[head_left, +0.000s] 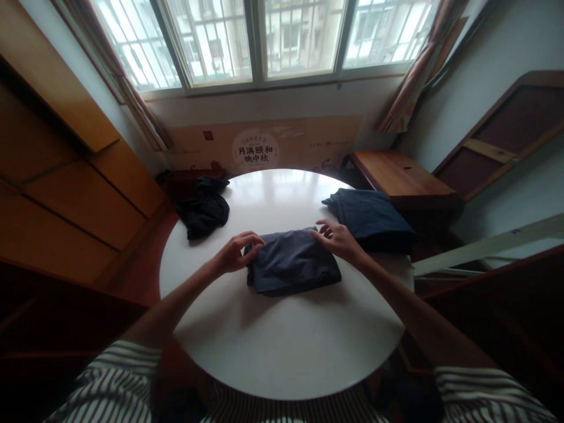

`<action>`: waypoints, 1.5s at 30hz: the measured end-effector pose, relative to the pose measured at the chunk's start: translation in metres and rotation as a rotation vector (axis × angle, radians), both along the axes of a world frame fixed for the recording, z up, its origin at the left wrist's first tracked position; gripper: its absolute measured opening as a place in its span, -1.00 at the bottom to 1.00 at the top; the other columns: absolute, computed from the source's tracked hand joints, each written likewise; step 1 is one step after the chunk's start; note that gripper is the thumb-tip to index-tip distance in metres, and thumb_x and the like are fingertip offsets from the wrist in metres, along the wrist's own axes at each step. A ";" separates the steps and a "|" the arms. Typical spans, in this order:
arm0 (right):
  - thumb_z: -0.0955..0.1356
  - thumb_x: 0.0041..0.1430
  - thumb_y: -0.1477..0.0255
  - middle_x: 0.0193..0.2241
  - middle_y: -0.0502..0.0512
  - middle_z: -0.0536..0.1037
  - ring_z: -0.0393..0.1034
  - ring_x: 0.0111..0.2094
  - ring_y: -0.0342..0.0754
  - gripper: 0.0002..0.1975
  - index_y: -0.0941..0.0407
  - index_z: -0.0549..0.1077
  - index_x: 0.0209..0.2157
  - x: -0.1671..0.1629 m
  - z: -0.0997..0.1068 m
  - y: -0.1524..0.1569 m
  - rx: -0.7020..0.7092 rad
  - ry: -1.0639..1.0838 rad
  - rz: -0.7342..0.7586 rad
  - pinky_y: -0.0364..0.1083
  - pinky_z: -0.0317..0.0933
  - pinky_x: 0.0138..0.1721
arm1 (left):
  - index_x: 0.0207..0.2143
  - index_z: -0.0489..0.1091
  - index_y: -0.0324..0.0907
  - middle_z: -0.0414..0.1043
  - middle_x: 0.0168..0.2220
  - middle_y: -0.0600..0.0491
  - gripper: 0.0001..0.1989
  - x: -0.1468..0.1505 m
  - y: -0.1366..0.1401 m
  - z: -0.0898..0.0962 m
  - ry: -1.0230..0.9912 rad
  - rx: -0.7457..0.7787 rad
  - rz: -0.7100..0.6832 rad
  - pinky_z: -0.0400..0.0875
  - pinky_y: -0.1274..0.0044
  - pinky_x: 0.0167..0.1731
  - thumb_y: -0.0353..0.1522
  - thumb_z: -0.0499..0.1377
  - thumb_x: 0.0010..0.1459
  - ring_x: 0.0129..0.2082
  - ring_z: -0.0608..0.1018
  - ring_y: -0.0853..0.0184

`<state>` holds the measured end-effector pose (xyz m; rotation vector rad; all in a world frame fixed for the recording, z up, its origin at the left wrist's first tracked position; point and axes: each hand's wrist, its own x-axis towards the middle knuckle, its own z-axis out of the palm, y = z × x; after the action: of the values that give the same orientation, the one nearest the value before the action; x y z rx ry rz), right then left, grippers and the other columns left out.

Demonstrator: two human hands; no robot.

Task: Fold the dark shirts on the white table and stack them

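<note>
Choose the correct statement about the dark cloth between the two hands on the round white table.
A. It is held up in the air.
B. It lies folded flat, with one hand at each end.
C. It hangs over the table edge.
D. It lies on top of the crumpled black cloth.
B: the cloth lies folded flat on the table, left hand and right hand at its ends.

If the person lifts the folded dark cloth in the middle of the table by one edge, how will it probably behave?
The folded dark cloth looks soft and wrinkled, so it would likely droop and unfold. It seems thin, so probably light. The white table looks glossy, so a push from the left hand or right hand may slide it easily.
</note>
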<state>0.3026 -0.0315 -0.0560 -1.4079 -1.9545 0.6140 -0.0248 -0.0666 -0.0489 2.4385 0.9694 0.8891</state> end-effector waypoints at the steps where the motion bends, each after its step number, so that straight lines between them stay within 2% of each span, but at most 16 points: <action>1: 0.41 0.13 0.16 -0.40 0.15 0.55 0.45 -0.45 -0.04 -0.52 0.23 0.49 -0.05 -0.002 -0.001 0.008 -0.091 -0.001 -0.029 -0.11 0.35 -0.41 | -0.10 0.45 -0.19 0.51 -0.16 -0.08 -0.77 0.004 0.006 0.000 0.006 -0.023 0.065 0.43 0.41 -0.06 -0.29 0.09 0.29 -0.15 0.55 0.25; 4: 0.44 0.08 0.14 -0.46 0.13 0.56 0.43 -0.47 -0.06 -0.54 0.25 0.55 -0.19 -0.007 -0.003 0.024 -0.228 0.011 -0.046 -0.16 0.26 -0.46 | -0.01 0.44 -0.20 0.51 -0.07 -0.12 -0.58 0.014 0.024 -0.003 0.089 -0.117 0.152 0.40 0.37 0.01 -0.11 0.18 0.22 -0.06 0.55 0.15; 7: 0.37 0.11 0.07 -0.46 0.14 0.57 0.43 -0.42 -0.03 -0.55 0.23 0.56 -0.40 -0.010 -0.005 0.029 -0.245 0.076 -0.048 -0.16 0.22 -0.45 | -0.01 0.46 -0.19 0.51 -0.10 -0.12 -0.50 0.019 0.035 -0.011 0.176 -0.187 0.107 0.41 0.38 0.00 -0.02 0.19 0.18 -0.08 0.55 0.12; 12: 0.48 -0.09 0.00 -0.45 0.09 0.56 0.42 -0.39 -0.02 -0.48 0.18 0.56 -0.31 -0.014 0.001 0.021 -0.342 0.045 -0.042 -0.16 0.22 -0.45 | -0.05 0.49 -0.18 0.51 -0.16 -0.10 -0.53 0.015 0.035 -0.020 0.136 -0.182 0.135 0.41 0.38 -0.03 -0.02 0.15 0.20 -0.13 0.55 0.14; 15: 0.55 -0.25 0.04 -0.47 0.05 0.51 0.39 -0.41 -0.04 -0.47 0.17 0.51 -0.37 -0.017 0.006 0.021 -0.399 -0.021 0.087 -0.17 0.20 -0.47 | -0.14 0.53 -0.19 0.55 -0.29 -0.01 -0.51 0.011 0.035 -0.016 0.133 -0.346 0.077 0.46 0.48 -0.26 -0.03 0.32 0.01 -0.27 0.57 0.19; 18: 0.54 -0.22 0.05 -0.53 0.00 0.44 0.34 -0.45 -0.08 -0.51 0.17 0.47 -0.45 -0.015 0.014 0.025 -0.350 0.009 0.211 -0.18 0.18 -0.50 | -0.30 0.55 -0.24 0.49 -0.48 0.07 -0.62 0.009 0.038 0.001 0.150 -0.413 0.053 0.37 0.58 -0.48 -0.09 0.29 0.07 -0.47 0.52 0.31; 21: 0.50 -0.09 0.11 -0.52 -0.04 0.44 0.34 -0.49 -0.11 -0.56 0.17 0.46 -0.34 -0.011 0.034 0.024 -0.130 0.107 0.291 -0.18 0.22 -0.50 | -0.28 0.54 -0.24 0.49 -0.44 0.06 -0.73 0.010 0.038 0.034 0.137 -0.071 0.116 0.38 0.56 -0.39 -0.20 0.23 0.18 -0.43 0.51 0.34; 25: 0.39 0.20 0.33 -0.20 0.14 0.59 0.50 -0.20 0.02 -0.71 0.12 0.46 -0.06 -0.005 0.069 0.007 0.438 0.121 0.367 0.00 0.41 -0.16 | -0.12 0.50 -0.16 0.51 -0.22 -0.04 -0.81 0.011 0.021 0.078 0.120 0.586 0.186 0.39 0.43 -0.13 -0.33 0.20 0.24 -0.22 0.51 0.28; 27: 0.32 0.28 0.46 0.00 0.21 0.55 0.41 0.07 0.09 -0.70 0.10 0.46 0.03 0.001 0.073 -0.006 0.674 0.023 0.431 0.11 0.32 0.08 | -0.06 0.48 -0.12 0.50 -0.20 -0.04 -0.79 0.011 0.003 0.081 0.180 0.787 0.163 0.38 0.39 -0.12 -0.40 0.18 0.25 -0.20 0.50 0.27; 29: 0.27 0.29 0.56 0.12 0.23 0.47 0.27 0.21 0.10 -0.63 0.09 0.42 0.10 0.008 0.062 -0.023 0.773 -0.121 0.499 0.17 0.22 0.20 | -0.04 0.45 -0.14 0.50 -0.23 -0.03 -0.76 0.013 -0.019 0.065 0.257 0.844 0.095 0.39 0.41 -0.17 -0.47 0.14 0.26 -0.23 0.50 0.28; 33: 0.30 0.30 0.50 0.01 0.25 0.55 0.41 0.09 0.10 -0.67 0.12 0.44 0.08 0.025 0.017 -0.068 0.704 -0.345 0.654 0.22 0.21 0.19 | -0.06 0.43 -0.23 0.50 -0.26 -0.05 -0.80 0.012 -0.067 0.007 0.355 0.644 -0.119 0.43 0.45 -0.27 -0.47 0.12 0.28 -0.31 0.50 0.30; 36: 0.37 0.26 0.36 -0.09 0.26 0.58 0.46 -0.01 0.11 -0.71 0.14 0.48 -0.01 0.030 -0.003 -0.094 0.543 -0.277 0.640 0.14 0.33 0.08 | -0.09 0.45 -0.21 0.50 -0.23 -0.08 -0.80 0.005 -0.085 -0.018 0.272 0.399 -0.184 0.47 0.44 -0.25 -0.31 0.18 0.27 -0.27 0.51 0.28; 38: 0.35 0.27 0.37 -0.16 0.23 0.58 0.47 -0.07 0.08 -0.78 0.12 0.50 -0.08 0.027 -0.003 -0.095 0.465 -0.151 0.509 0.07 0.38 -0.02 | -0.15 0.46 -0.18 0.49 -0.24 -0.06 -0.84 -0.001 -0.083 -0.019 0.140 0.296 -0.043 0.48 0.42 -0.19 -0.32 0.16 0.28 -0.22 0.52 0.27; 41: 0.33 0.29 0.28 -0.26 0.20 0.56 0.49 -0.27 0.02 -0.77 0.13 0.50 -0.16 0.016 0.001 -0.071 0.343 0.021 0.182 -0.01 0.41 -0.21 | -0.07 0.44 -0.20 0.48 -0.15 -0.10 -0.75 -0.010 -0.063 -0.015 0.007 0.142 0.359 0.49 0.35 -0.14 -0.27 0.19 0.25 -0.18 0.53 0.22; 43: 0.36 0.22 0.15 -0.30 0.20 0.55 0.47 -0.38 -0.01 -0.61 0.17 0.48 -0.10 0.006 0.000 -0.047 0.149 0.062 0.025 -0.05 0.39 -0.35 | 0.00 0.41 -0.24 0.49 -0.14 -0.13 -0.54 -0.014 -0.047 -0.017 -0.015 -0.114 0.513 0.52 0.34 -0.22 -0.13 0.27 0.15 -0.25 0.55 0.20; 45: 0.41 0.11 0.04 -0.36 0.17 0.55 0.46 -0.43 -0.03 -0.43 0.22 0.46 -0.04 -0.002 -0.006 -0.025 -0.084 0.068 -0.042 -0.09 0.36 -0.41 | -0.01 0.41 -0.26 0.52 -0.25 -0.09 -0.44 -0.018 -0.036 -0.022 -0.052 -0.416 0.515 0.53 0.41 -0.34 -0.07 0.31 0.07 -0.35 0.57 0.23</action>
<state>0.3011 -0.0567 -0.0616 -1.4560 -1.8611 0.7222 -0.0424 -0.1031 -0.0706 1.8375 1.6181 0.7954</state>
